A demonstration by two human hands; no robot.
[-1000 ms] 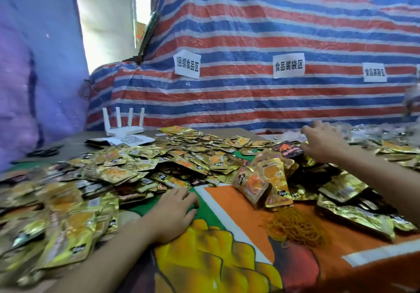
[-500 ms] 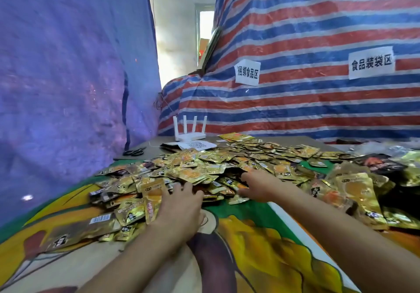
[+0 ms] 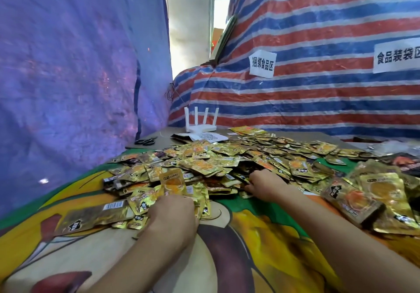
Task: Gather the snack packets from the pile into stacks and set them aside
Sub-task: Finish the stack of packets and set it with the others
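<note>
Snack packets [image 3: 204,165]: flat, crinkly gold-foil rectangles, loosely heaped, edges overlapping.

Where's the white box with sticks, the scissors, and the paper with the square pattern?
Router [image 3: 200,129]: head view, on its flat white base.
Scissors [image 3: 145,142]: head view, on the dark handles.
Paper [image 3: 208,137]: head view, on the printed code.

Gold and orange packets [image 3: 204,165] lie on a green, yellow and orange cloth [image 3: 261,229]; far right, a red-blue-white striped tarp [image 3: 318,20].
</note>
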